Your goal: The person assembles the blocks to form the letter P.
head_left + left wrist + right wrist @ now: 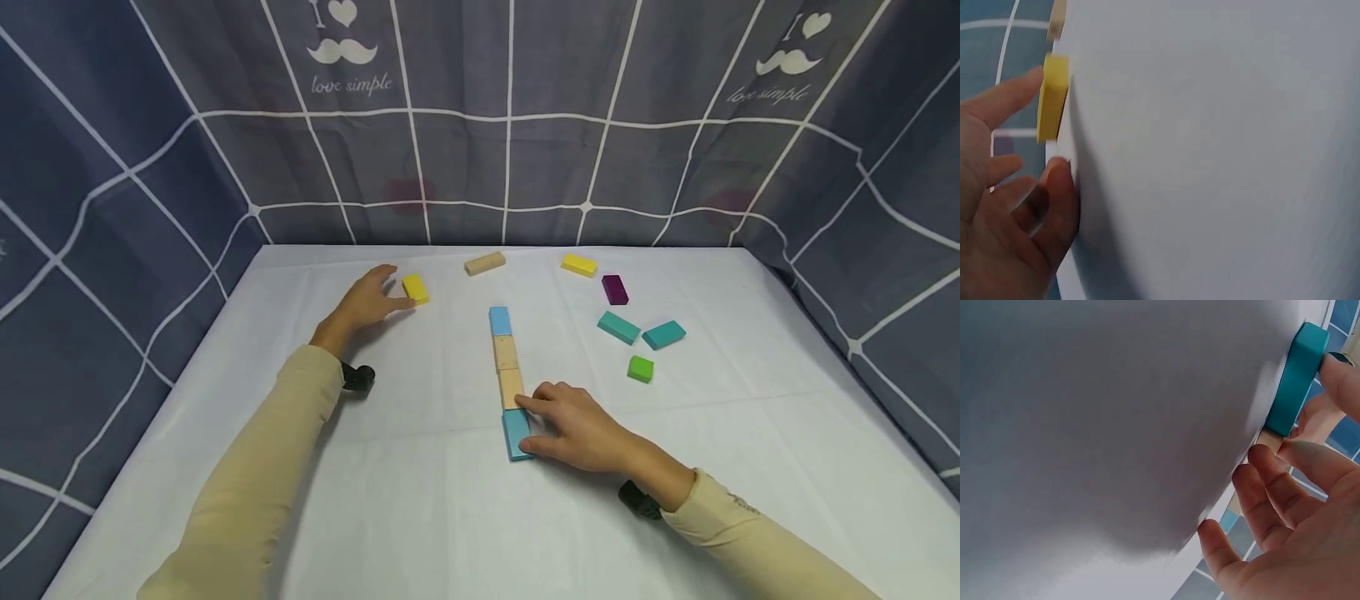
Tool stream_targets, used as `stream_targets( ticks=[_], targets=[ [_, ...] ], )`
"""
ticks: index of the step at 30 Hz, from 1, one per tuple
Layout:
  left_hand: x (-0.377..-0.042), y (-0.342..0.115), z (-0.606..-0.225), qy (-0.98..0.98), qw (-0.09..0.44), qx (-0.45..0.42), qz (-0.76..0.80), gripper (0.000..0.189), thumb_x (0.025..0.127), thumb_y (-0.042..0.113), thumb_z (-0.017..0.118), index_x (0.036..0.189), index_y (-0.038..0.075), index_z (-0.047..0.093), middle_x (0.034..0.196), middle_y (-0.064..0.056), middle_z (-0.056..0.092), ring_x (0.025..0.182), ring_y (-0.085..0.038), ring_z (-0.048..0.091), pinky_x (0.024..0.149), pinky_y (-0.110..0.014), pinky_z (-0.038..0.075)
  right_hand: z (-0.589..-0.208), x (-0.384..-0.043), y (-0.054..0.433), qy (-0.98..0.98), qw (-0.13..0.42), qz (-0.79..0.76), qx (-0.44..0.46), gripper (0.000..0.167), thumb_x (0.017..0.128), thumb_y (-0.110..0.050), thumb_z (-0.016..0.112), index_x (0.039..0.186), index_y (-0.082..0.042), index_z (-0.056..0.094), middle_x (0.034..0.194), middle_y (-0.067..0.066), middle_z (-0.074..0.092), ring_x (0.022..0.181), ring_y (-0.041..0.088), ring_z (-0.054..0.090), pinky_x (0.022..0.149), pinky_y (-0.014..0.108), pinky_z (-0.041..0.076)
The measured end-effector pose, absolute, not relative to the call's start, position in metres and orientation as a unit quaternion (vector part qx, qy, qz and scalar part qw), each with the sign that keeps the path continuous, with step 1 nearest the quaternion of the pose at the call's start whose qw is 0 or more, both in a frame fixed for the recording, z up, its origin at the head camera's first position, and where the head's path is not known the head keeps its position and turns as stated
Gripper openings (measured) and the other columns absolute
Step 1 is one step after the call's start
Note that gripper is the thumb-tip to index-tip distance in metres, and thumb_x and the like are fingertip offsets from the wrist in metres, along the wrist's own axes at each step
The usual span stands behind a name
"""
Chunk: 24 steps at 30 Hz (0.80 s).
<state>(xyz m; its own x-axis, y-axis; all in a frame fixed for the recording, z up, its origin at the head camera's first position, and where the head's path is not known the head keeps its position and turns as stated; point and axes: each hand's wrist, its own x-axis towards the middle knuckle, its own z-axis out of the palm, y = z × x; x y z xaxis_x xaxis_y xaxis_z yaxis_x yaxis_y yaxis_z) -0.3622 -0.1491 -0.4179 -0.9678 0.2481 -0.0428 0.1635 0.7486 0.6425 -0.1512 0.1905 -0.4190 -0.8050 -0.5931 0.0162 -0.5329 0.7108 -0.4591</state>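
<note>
A yellow block (416,289) lies at the far left of the table. Around it my left hand (365,300) is spread, thumb at its near edge; in the left wrist view one digit reaches the yellow block (1054,97). A row runs away from me: a blue block (516,435), two wooden blocks (506,353) and a light blue block (499,321). My right hand (581,429) rests at the near end, thumb on the blue block and index finger on the nearer wooden one. In the right wrist view the thumb touches the blue block's side (1297,378).
Toward the back lie a loose wooden block (484,263) and another yellow block (579,265). Right of the row are a purple block (615,290), two teal blocks (618,327) and a green block (641,369). A grid-patterned curtain (465,158) borders the white table.
</note>
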Motion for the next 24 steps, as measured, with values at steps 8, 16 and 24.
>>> stream_targets(
  ticks=[8,16,24],
  targets=[
    [-0.367,-0.156,-0.418,0.932,0.122,0.113,0.322,0.091,0.088,0.038,0.074,0.156,0.003,0.026,0.157,-0.023,0.028,0.113,-0.034,0.057,0.098,-0.044,0.044,-0.419,-0.151,0.191,0.922,0.067,-0.227,-0.305,0.062,0.09,-0.039,0.072,0.14,-0.006,0.056,0.113,0.001,0.058,0.097,0.013,0.049,0.085,0.037,0.04],
    [-0.366,-0.146,-0.419,0.943,0.085,0.109,0.303,0.074,0.088,0.033,0.074,0.147,0.0,0.044,0.152,-0.023,0.038,0.142,-0.041,0.029,0.113,-0.055,0.023,-0.418,-0.151,0.191,0.923,0.069,-0.227,-0.304,0.062,0.09,-0.038,0.071,0.14,-0.006,0.056,0.114,0.001,0.058,0.096,0.013,0.048,0.084,0.036,0.04],
    [-0.367,-0.133,-0.418,0.937,0.064,0.104,0.328,0.073,0.086,0.034,0.077,0.143,-0.001,0.049,0.147,-0.019,0.046,0.14,-0.039,0.033,0.113,-0.052,0.025,-0.418,-0.152,0.191,0.924,0.072,-0.224,-0.302,0.062,0.09,-0.038,0.072,0.141,-0.006,0.056,0.115,0.002,0.058,0.096,0.013,0.049,0.083,0.036,0.041]
  ],
)
